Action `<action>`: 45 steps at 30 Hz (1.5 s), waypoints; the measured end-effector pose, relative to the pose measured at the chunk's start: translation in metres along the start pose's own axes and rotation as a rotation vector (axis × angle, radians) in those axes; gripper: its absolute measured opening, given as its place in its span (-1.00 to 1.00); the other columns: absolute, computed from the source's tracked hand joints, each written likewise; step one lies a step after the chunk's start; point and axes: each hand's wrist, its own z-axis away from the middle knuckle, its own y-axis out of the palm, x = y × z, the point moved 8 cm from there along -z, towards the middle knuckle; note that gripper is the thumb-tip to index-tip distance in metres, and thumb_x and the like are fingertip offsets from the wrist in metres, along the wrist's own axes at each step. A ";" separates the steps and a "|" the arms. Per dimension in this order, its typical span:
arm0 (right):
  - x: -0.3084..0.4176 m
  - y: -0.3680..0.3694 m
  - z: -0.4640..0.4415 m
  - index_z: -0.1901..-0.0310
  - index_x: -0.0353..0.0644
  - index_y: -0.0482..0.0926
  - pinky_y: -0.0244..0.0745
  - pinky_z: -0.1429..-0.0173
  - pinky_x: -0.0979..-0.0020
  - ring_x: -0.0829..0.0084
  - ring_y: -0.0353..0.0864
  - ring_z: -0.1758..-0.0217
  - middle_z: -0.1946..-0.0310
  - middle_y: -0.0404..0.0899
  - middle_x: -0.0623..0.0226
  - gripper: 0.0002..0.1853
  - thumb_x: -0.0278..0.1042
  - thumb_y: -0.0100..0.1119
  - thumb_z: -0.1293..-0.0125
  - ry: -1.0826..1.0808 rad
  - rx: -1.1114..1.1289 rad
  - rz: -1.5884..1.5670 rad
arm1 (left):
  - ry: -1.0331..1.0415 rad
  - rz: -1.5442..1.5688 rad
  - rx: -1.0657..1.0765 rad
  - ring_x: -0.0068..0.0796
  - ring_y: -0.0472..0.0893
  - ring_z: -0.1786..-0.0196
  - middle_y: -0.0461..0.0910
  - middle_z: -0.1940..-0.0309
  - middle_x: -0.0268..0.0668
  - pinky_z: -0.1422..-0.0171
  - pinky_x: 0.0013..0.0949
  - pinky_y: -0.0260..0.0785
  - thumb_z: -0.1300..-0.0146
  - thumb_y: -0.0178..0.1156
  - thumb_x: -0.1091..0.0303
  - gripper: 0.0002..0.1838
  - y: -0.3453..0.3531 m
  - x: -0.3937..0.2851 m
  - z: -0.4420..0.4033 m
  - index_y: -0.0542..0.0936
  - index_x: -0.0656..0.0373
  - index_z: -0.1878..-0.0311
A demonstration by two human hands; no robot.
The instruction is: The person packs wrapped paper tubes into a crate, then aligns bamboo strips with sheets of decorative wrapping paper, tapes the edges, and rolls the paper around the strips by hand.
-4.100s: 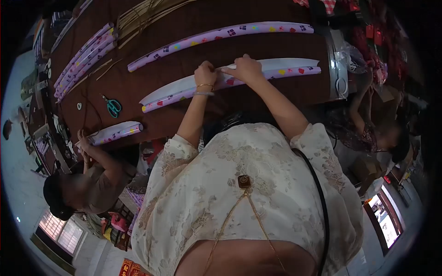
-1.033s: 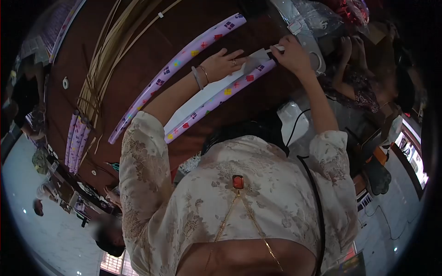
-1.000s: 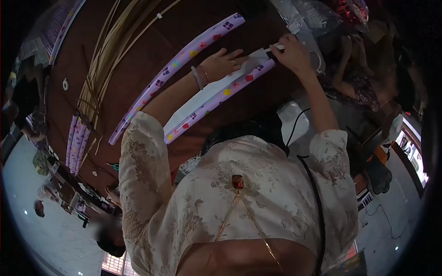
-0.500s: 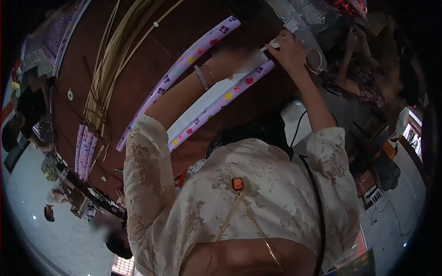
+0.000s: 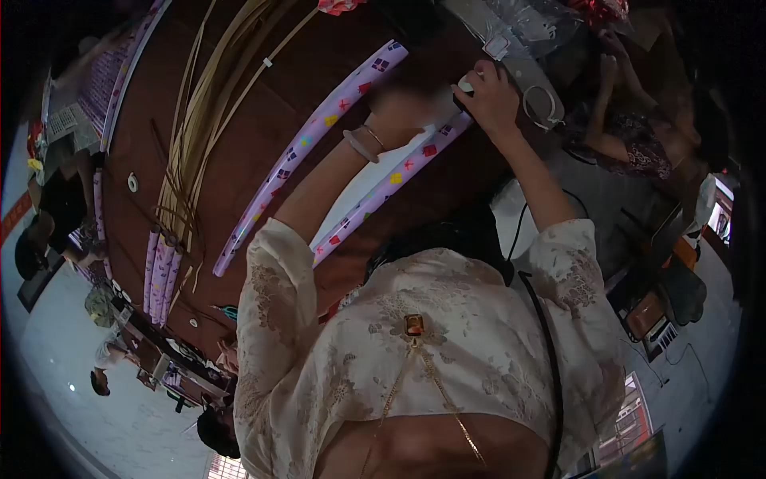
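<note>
My left hand [image 5: 401, 116], with two bracelets at the wrist, is over a white-backed sheet [image 5: 361, 185] beside a purple patterned paper strip [image 5: 395, 177]. Its fingers are blurred, so their grip cannot be made out. To the right, my right hand [image 5: 493, 100] is closed around a small white roll of tape [image 5: 466, 85], near the strip's upper end. A dark edge shows under those fingers. Left of my left hand lies another long purple patterned roll [image 5: 313, 144], apart from both hands.
Long tan strips [image 5: 203, 120] lie on the brown table [image 5: 263, 172], with short purple rolls [image 5: 162, 275] at their lower end. A tape roll [image 5: 133, 182] and scissors [image 5: 227, 310] are at left. Clear plastic bags [image 5: 536, 28] sit at top right. Other people are around the table.
The view has shifted a little, so the table things appear lower. My right hand has moved slightly down, closer to the strip's end. A red item now shows at the top.
</note>
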 end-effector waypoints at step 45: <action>0.006 0.034 0.014 0.33 0.09 0.56 -0.05 -0.21 0.15 0.52 0.37 -0.05 0.24 0.49 0.63 -0.85 -0.36 0.25 0.00 -0.281 0.190 -0.412 | -0.479 0.172 -0.578 -0.23 0.57 0.32 0.60 0.45 -0.31 0.31 -0.23 0.43 0.11 0.23 0.34 -0.91 0.011 0.026 -0.022 0.66 0.05 0.48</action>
